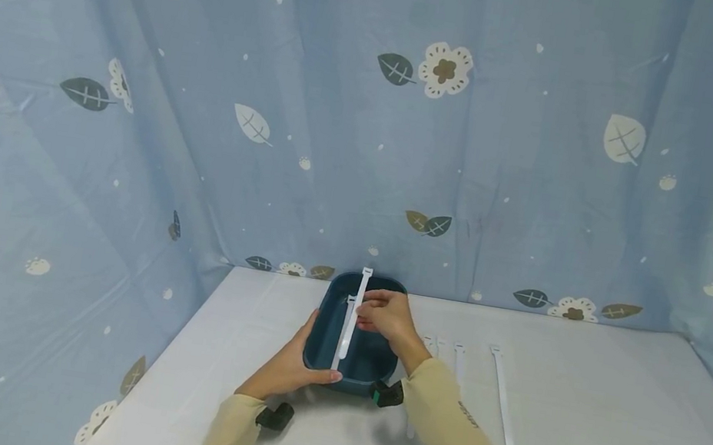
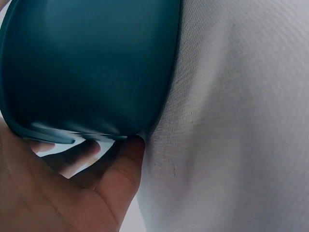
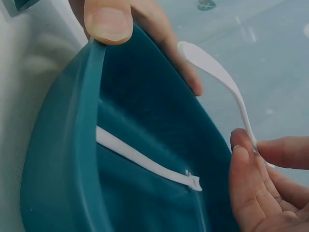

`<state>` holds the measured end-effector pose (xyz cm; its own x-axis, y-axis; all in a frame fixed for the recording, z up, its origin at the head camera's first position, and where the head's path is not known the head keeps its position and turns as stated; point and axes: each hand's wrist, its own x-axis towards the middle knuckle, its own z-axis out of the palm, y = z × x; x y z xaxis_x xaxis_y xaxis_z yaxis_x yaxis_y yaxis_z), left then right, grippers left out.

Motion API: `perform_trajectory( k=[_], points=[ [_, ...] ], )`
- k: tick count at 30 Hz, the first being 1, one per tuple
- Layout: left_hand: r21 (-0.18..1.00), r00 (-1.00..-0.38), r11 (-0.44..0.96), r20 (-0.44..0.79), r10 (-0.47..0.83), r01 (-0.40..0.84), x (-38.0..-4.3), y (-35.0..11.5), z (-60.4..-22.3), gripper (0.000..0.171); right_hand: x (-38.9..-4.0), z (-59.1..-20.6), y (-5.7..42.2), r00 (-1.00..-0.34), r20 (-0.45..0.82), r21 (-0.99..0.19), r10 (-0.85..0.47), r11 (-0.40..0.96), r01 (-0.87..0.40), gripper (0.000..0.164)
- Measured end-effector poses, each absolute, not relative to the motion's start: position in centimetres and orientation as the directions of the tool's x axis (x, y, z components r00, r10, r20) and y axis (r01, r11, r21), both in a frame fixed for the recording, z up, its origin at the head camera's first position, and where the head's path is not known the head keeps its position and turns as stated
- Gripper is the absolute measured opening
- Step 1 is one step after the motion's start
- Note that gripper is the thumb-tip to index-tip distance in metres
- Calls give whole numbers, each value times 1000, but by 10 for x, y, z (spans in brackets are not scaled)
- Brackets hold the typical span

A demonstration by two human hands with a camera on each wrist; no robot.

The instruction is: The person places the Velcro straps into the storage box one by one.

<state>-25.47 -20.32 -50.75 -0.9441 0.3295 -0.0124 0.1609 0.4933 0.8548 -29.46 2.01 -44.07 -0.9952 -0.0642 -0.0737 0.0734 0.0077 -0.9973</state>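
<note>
My left hand (image 1: 286, 369) grips the dark teal plastic bin (image 1: 381, 351) at its left near corner, the thumb over the near rim and the fingers along the outer left side. In the left wrist view the bin's outer wall (image 2: 91, 63) fills the upper left. My right hand (image 1: 393, 318) pinches a white cable tie (image 1: 349, 334) between thumb and fingertips, held above the bin with its slotted head toward the back. Below it, a second white cable tie (image 3: 145, 162) lies inside the bin.
On the white table (image 1: 605, 418), right of the bin, lie several more white cable ties; one (image 1: 503, 401) is apart at the far right, others are partly hidden by the right forearm. A blue patterned curtain (image 1: 348, 97) hangs behind and at the left.
</note>
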Motion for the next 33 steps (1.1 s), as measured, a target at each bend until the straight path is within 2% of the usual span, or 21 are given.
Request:
perform_trajectory(
  k=[20, 33],
  points=[
    [884, -914, 409, 49, 404, 228, -262, -207, -511, 121, -299, -454, 3, -992, -100, -994, -81, 40, 97, 37],
    [889, -908, 391, 59, 416, 237, -258, -205, -507, 123, -301, -460, -4, -986, -139, -990, -89, 32, 137, 37]
  ],
)
